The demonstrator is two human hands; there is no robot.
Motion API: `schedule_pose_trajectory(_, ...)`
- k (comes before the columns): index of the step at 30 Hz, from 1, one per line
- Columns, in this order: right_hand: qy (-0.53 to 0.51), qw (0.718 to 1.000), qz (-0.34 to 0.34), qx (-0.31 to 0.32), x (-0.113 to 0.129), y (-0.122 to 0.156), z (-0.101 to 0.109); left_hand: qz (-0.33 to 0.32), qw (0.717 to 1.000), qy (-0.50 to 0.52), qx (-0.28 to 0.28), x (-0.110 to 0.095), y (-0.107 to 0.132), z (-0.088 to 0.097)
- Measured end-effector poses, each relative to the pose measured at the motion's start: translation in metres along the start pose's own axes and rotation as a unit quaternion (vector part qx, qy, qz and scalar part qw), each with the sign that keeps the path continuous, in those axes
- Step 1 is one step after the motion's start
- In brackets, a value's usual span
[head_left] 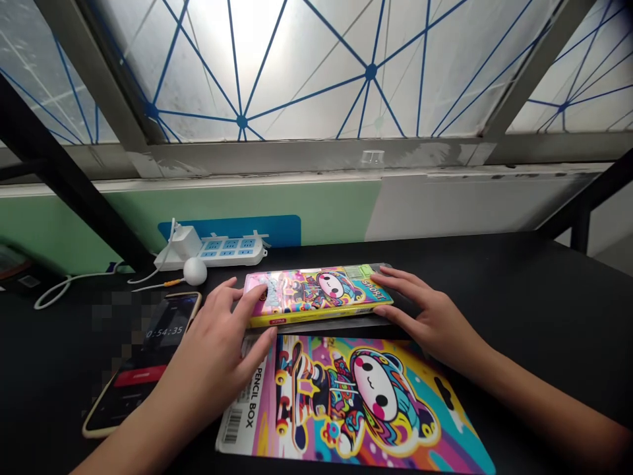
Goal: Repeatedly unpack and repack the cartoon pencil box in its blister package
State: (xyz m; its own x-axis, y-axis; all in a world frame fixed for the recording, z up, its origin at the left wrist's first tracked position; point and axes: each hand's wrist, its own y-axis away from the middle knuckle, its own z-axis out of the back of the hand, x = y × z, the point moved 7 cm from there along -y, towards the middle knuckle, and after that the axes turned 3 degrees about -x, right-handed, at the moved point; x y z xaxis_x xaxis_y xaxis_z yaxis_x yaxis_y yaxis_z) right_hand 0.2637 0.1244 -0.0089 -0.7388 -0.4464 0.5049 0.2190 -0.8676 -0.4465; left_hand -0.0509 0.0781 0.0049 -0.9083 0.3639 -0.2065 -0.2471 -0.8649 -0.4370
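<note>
A colourful cartoon pencil box (316, 293) lies across the desk on a clear plastic piece (336, 324) whose edges show around it. My left hand (230, 343) holds the box's left end, with fingers on its top and the thumb near its front edge. At the right end, my right hand (428, 310) grips the box between the fingertips on top and the thumb at the front corner. Just in front lies a flat printed backing card (366, 402) with the same cartoon, a barcode and the words "PENCIL BOX".
A phone (143, 363) showing a running timer lies beside my left forearm. Behind it are a white power strip (232, 252) with a plug, a round white object (194, 271) and a white cable (52, 297). Black metal bars (74, 165) slant up at both sides, before a window.
</note>
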Motion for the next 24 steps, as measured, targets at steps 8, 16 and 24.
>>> schedule_pose_trajectory(8,0.058,0.998,0.014,-0.025,-0.005,0.000,0.019,-0.016,0.999,0.032,0.023,-0.012,0.004,-0.008)
schedule_pose_trajectory(16,0.049,0.999,0.010,0.007,-0.010,0.001,0.011,-0.018,0.999,-0.024,0.041,-0.011,0.004,-0.010)
schedule_pose_trajectory(24,0.027,1.000,-0.003,-0.003,-0.007,0.003,0.008,0.036,0.995,0.000,0.090,-0.011,0.006,-0.014)
